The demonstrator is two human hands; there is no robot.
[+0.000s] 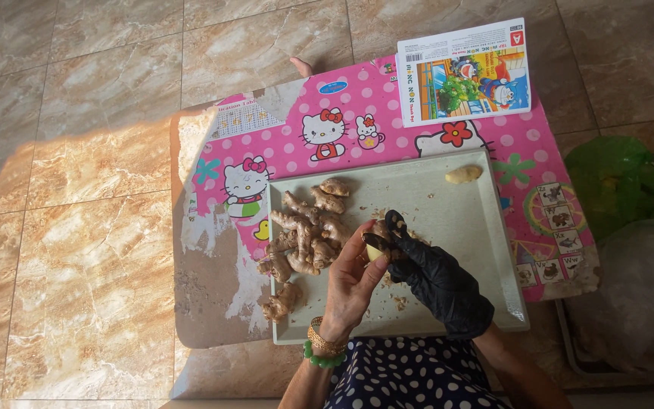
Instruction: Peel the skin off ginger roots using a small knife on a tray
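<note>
From the head camera I see my left hand (351, 282), bare with bangles at the wrist, curled around a small piece of ginger (378, 241), the thumb pressed to its pale, peeled side. My right hand (433, 276), in a black glove, is closed on the same piece from the other side, its fingertips (393, 221) hooked over the top. I cannot tell whether the gloved hand also holds a tool.

Both hands meet over a pale rectangular tray (463, 220). Just left of my left hand lies a heap of unpeeled ginger roots (308, 231), with 1 more knobbly root (281, 301) nearer to me, beside my left wrist. Brown peel scraps (400, 301) lie on the tray under the hands. Well beyond my right hand, at the tray's far corner, sits 1 peeled yellowish piece (463, 175).

The tray rests on a small pink cartoon-printed table (297, 132), its surface worn away on the left. A picture booklet (465, 72) lies at the far edge. To the right of my right hand, off the table, sits a green plastic bag (622, 182).
</note>
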